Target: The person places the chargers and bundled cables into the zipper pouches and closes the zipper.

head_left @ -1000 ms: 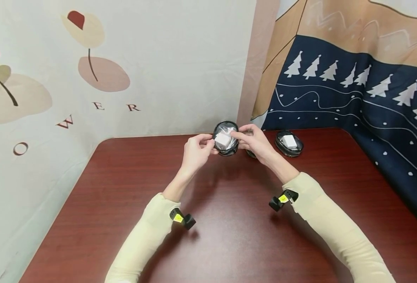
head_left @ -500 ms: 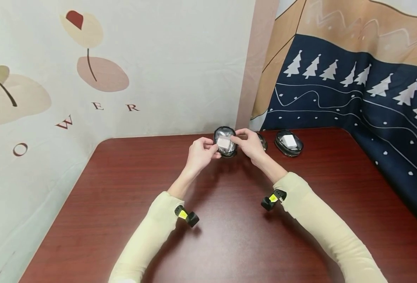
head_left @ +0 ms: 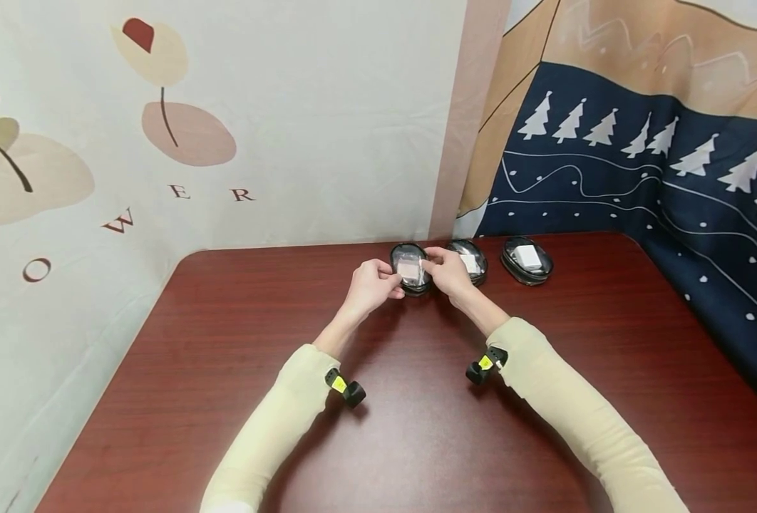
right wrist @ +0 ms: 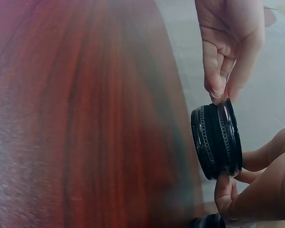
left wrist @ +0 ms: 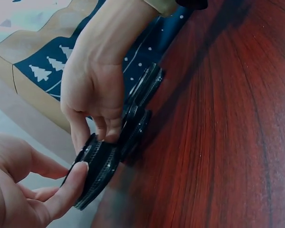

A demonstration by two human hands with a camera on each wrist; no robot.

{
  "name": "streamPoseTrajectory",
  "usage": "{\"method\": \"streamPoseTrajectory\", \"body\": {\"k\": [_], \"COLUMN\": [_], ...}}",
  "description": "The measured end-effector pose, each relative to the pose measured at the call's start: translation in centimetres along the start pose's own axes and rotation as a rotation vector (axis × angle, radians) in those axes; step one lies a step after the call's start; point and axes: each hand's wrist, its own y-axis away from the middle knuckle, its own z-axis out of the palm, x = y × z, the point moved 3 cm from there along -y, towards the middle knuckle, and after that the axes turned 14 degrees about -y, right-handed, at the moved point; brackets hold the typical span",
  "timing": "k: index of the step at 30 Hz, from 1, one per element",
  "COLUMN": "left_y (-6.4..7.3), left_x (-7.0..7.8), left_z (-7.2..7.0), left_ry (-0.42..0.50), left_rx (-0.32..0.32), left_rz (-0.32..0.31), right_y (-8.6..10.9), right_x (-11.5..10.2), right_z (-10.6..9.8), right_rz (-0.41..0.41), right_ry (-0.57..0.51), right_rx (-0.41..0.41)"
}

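A small oval zip pouch point(head_left: 410, 271), black-edged with a clear window and a whitish item inside, is near the table's back edge. My left hand point(head_left: 371, 288) pinches its left side, thumb against the zipped side wall in the left wrist view. The opposite side is pinched by my right hand point(head_left: 450, 274). From the right wrist the pouch point(right wrist: 218, 140) stands tilted between both hands, its zip tracks showing. Right beside my right hand lies a second pouch point(head_left: 475, 260) of the same kind, partly covered by the fingers.
A third matching pouch point(head_left: 527, 261) lies farther right in the same row. Behind the reddish-brown table point(head_left: 410, 413) hangs a pale printed cloth point(head_left: 327, 142), and a navy cloth with white trees point(head_left: 571, 178) borders the right.
Both hands have brought the pouch down and slightly nearer to me. My right hand has shifted left, uncovering more of the middle pouch.
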Motion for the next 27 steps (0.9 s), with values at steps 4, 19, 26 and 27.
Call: {"method": "streamPoseTrajectory", "body": {"k": [4, 19, 26, 27], "left_y": [-0.4, -1.1, -1.1, -1.1], "left_x": [-0.3, -1.5, -1.5, -1.5], "left_z": [0.2, 0.2, 0.2, 0.2], "left_ry": [-0.027, -0.095, -0.156, -0.178], "left_rx": [-0.027, -0.113, -0.118, -0.115], "left_rz": [-0.016, -0.082, -0.08, -0.077], "right_y": [0.1, 0.1, 0.2, 0.3], "right_x": [0.4, 1.1, 1.3, 1.3], "right_z": [0.2, 0.8, 0.6, 0.6], "right_rz": [-0.004, -0.067, -0.057, -0.055], "right_ry": [0.028, 0.166, 0.184, 0.185], "right_rx": [0.007, 0.02, 0.008, 0.006]}}
